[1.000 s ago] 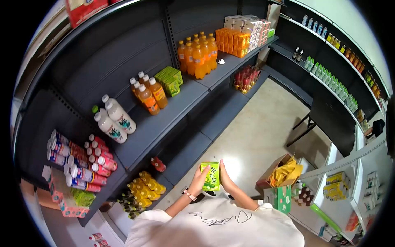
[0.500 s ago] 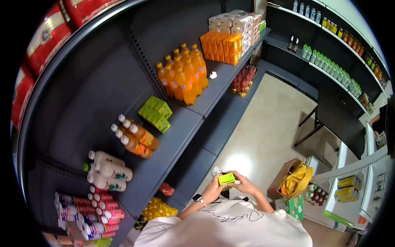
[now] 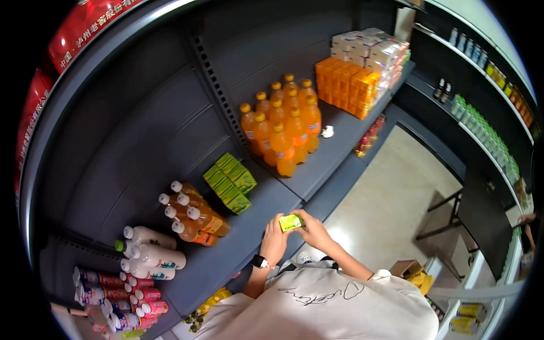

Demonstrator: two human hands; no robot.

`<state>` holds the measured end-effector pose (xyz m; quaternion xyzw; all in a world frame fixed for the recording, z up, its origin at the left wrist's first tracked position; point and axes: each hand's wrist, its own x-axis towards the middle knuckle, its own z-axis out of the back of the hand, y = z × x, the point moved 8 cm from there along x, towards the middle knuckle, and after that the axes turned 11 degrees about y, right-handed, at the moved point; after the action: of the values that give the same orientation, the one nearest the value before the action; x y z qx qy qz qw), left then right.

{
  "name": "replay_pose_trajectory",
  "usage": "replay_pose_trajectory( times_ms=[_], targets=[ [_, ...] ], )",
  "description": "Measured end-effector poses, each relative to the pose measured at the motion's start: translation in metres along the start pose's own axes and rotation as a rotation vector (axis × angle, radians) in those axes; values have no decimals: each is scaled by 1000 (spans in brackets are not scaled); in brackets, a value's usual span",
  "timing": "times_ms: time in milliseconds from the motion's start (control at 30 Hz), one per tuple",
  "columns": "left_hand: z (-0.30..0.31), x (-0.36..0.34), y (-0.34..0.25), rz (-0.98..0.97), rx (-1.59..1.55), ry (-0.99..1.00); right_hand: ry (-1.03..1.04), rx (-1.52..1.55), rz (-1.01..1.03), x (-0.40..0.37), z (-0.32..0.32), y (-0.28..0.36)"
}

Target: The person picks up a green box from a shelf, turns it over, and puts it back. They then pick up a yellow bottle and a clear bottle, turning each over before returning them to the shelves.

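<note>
A small yellow-green box is held between both hands, in front of the shelf's edge. My left hand, with a dark watch on its wrist, grips the box's left side. My right hand has its fingers on the right side of the box. Up and left of the hands, a cluster of similar green boxes stands on the grey shelf. Bottles of amber drink stand left of that cluster, and orange soda bottles stand beyond it.
White bottles and cans stand at the shelf's near left. Orange packs and a crumpled white scrap are farther along. A dark table is at right, near part of another person.
The camera view has shifted, and the shelf appears closer. Both hands, with the green box between them, have moved up and slightly left, nearer the shelf's edge.
</note>
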<state>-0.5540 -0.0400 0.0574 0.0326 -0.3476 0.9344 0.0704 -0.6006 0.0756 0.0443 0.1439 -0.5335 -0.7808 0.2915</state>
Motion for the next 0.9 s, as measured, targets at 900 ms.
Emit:
replay_pose_trajectory(
  times_ms=[900],
  targets=[
    [-45,-31,38,1025,-5,-698,712,-215,334,86,-39,-68]
  ],
)
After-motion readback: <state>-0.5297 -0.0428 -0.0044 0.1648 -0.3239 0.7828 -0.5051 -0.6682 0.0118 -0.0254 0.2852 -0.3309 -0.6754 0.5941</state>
